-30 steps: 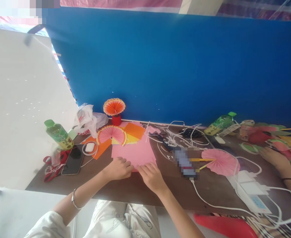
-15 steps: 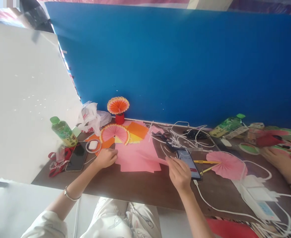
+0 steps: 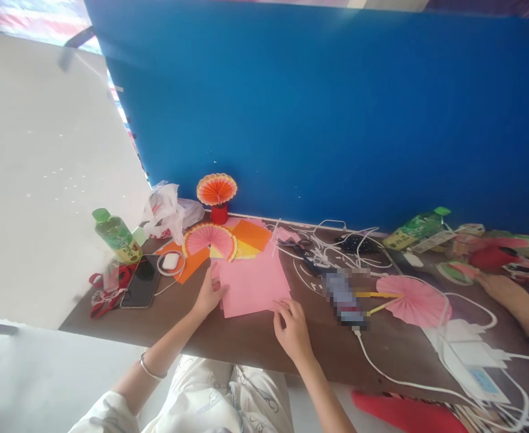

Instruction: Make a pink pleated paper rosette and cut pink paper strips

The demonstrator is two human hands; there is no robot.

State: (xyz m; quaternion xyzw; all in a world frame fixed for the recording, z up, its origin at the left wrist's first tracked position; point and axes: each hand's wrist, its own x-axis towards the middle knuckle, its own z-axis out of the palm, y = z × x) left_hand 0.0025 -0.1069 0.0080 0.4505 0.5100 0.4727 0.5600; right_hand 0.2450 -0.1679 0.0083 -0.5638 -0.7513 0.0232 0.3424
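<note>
Pink paper sheets (image 3: 252, 285) lie flat on the brown table (image 3: 246, 340) in front of me. At their left edge my left hand (image 3: 209, 293) pinches the paper between thumb and fingers. The bent fingers of my right hand (image 3: 289, 319) close on the sheet's lower right corner. Just behind the sheets is a pleated pink fan with an orange and yellow rim (image 3: 210, 239), beside orange paper (image 3: 252, 234) and yellow paper (image 3: 241, 249). Farther back, a round orange pleated fan (image 3: 216, 189) stands upright on a red base (image 3: 219, 214).
Green bottles stand left (image 3: 116, 237) and lie right (image 3: 415, 230). A black phone (image 3: 141, 284) is at the left. White cables (image 3: 327, 246), a second phone (image 3: 344, 297), a pink pleated fan (image 3: 413, 300) and a power strip (image 3: 476, 367) lie right. Another person's hand (image 3: 501, 288) is at the far right.
My right hand has moved left from beside the phone to the lower right corner of the pink sheets. My left hand has shifted slightly right. The other person's hand has moved left.
</note>
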